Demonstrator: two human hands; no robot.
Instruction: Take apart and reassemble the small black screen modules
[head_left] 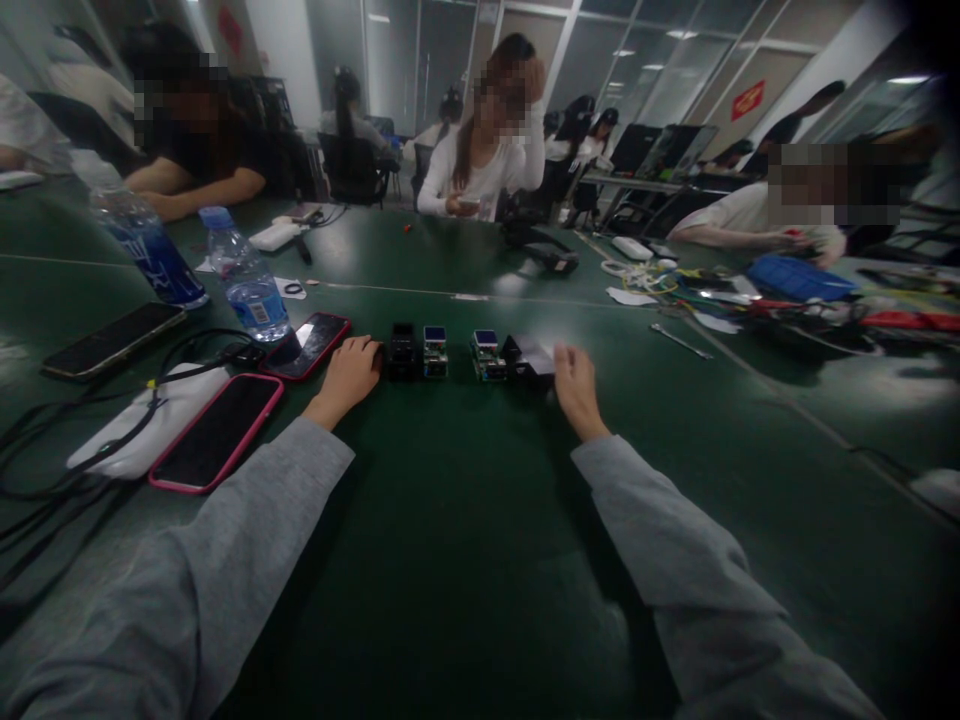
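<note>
My left hand [351, 374] rests on the green table, fingers loosely bent and lying downward, just left of a small black boxy case [403, 352]. Right of that case stands a small circuit board with a screen [435, 352], and farther right a second circuit board with a screen [487, 354]. Beside the second board is another black case [529, 372] with a pale, blurred upper face. The fingers of my right hand [577, 388] close on this case's right edge; motion blur softens their tips.
At left lie a pink-framed phone [217, 432], a red-edged phone [306, 346], a dark phone [112, 340], a white power strip [150, 420] with black cables, and two water bottles [247, 280]. A wrench [681, 341], tangled cables and a blue tray [801, 278] lie right. People sit across the table.
</note>
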